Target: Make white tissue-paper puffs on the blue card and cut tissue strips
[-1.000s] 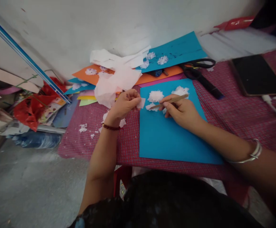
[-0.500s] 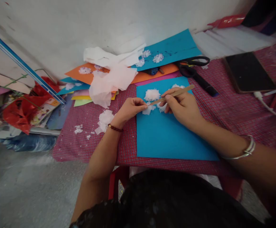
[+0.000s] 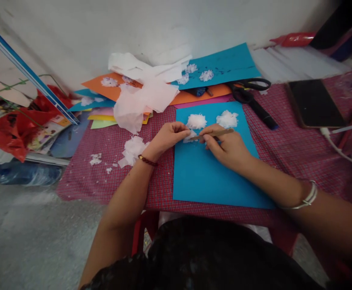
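Nearest the person, a blue sheet (image 3: 212, 177) lies flat on the checked tablecloth (image 3: 284, 153). At the sheet's far half the two hands meet. The right hand (image 3: 227, 147) is closed around a thin wooden stick (image 3: 215, 133), held like a pencil near its middle, its tip pointing left into a small wad of white tissue (image 3: 189, 137). The left hand (image 3: 167, 137) pinches that wad between thumb and fingertips, holding it down on the sheet. The tissue looks feather-light, soft and easily torn, so it likely wants only a gentle pinch at its edge; the stick seems stiff and light.

Just beyond the hands, two fluffy white tufts (image 3: 196, 121) sit side by side on the sheet. To the left, torn scraps (image 3: 132, 148) lie on the cloth. Farther back are a crumpled tissue heap (image 3: 145, 100), orange paper (image 3: 106, 88), another blue sheet (image 3: 224, 66), black scissors (image 3: 248, 90) and a phone (image 3: 315, 104).
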Tool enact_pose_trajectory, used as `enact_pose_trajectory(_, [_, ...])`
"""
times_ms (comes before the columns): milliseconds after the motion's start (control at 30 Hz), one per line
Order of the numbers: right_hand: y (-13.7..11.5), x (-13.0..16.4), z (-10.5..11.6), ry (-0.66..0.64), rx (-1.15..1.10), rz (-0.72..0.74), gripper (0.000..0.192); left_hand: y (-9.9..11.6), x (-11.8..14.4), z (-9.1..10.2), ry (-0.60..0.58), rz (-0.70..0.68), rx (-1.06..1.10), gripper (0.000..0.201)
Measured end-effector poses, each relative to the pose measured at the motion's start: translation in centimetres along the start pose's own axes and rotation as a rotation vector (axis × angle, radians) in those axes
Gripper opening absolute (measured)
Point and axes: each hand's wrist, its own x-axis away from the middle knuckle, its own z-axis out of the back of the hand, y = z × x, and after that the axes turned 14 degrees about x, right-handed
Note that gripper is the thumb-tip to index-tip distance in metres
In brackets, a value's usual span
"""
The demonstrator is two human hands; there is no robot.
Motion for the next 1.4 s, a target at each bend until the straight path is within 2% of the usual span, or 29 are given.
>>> enact_pose_trajectory(100, [0.2, 0.3, -0.1, -0.019, 0.038, 0.049, 0.021, -0.2, 0.0, -0.2, 0.152, 0.013, 0.036, 0.018])
enact_pose_trajectory(167, [0.3, 0.4, -0.2, -0.010, 0.050, 0.106, 0.021, -0.4, -0.1, -0.3, 0.210, 0.040, 0.029, 0.020])
enact_pose_trajectory(267, [0.1, 0.7, -0.3, -0.031, 0.108, 0.196, 0.022, -0.6, -0.3, -0.6, 0.243, 0.061, -0.017, 0.019])
enact_pose_trajectory(400, [-0.4, 0.9, -0.2, -0.109, 0.221, 0.244, 0.023, -0.5, -0.3, -0.9, 0.266, 0.047, -0.078, 0.019])
enact_pose_trajectory(533, [-0.6, 1.1, -0.1, -0.110, 0.157, 0.247, 0.019, -0.5, -0.3, -0.9, 0.274, 0.032, -0.140, 0.020])
enact_pose_trajectory(600, [-0.6, 1.0, 0.0, -0.043, 0.061, 0.168, 0.017, -0.7, -0.3, -1.0, 0.264, 0.016, -0.161, 0.020])
enact_pose_trajectory(733, [-0.5, 0.4, 0.5, 0.166, -0.256, -0.154, 0.016, -0.9, -0.4, -1.5, 0.249, 0.011, -0.180, 0.020])
enact_pose_trajectory(800, [-0.3, 0.0, 0.7, 0.198, -0.423, -0.247, 0.015, -0.4, -0.4, -1.4, 0.237, 0.036, -0.144, 0.021])
enact_pose_trajectory(867, [0.0, -0.3, 0.9, 0.176, -0.553, -0.295, 0.015, 0.6, -0.1, -0.3, 0.187, 0.091, -0.040, 0.021])
enact_pose_trajectory(933, [0.3, -0.6, 0.9, 0.155, -0.631, -0.333, 0.013, 2.2, 0.5, 2.0, 0.153, 0.114, 0.079, 0.024])
enact_pose_trajectory(967, [0.4, -0.7, 0.9, 0.153, -0.653, -0.345, 0.012, 3.0, 1.0, 3.5, 0.174, 0.089, 0.105, 0.026])
enact_pose_trajectory(1000, [0.5, -0.8, 0.9, 0.157, -0.668, -0.347, 0.012, 3.8, 1.6, 5.1, 0.216, 0.032, 0.100, 0.026])
enact_pose_trajectory(1067, [0.5, -0.9, 0.8, 0.171, -0.662, -0.335, 0.012, 4.7, 3.0, 8.0, 0.228, -0.023, -0.012, 0.020])
enact_pose_trajectory(1133, [0.5, -0.9, 0.7, 0.169, -0.621, -0.303, 0.013, 4.6, 4.3, 10.0, 0.160, 0.007, -0.180, 0.012])
enact_pose_trajectory(1267, [0.3, -0.6, 0.5, 0.132, -0.520, -0.236, 0.014, 2.3, 5.7, 11.2, -0.035, 0.145, -0.457, 0.013])
enact_pose_trajectory(1333, [0.3, -0.5, 0.4, 0.128, -0.493, -0.221, 0.014, 1.5, 5.9, 11.1, -0.086, 0.152, -0.465, 0.017])
enact_pose_trajectory(1400, [0.4, -0.4, 0.4, 0.128, -0.474, -0.217, 0.015, 1.3, 6.1, 11.0, -0.115, 0.142, -0.384, 0.021])
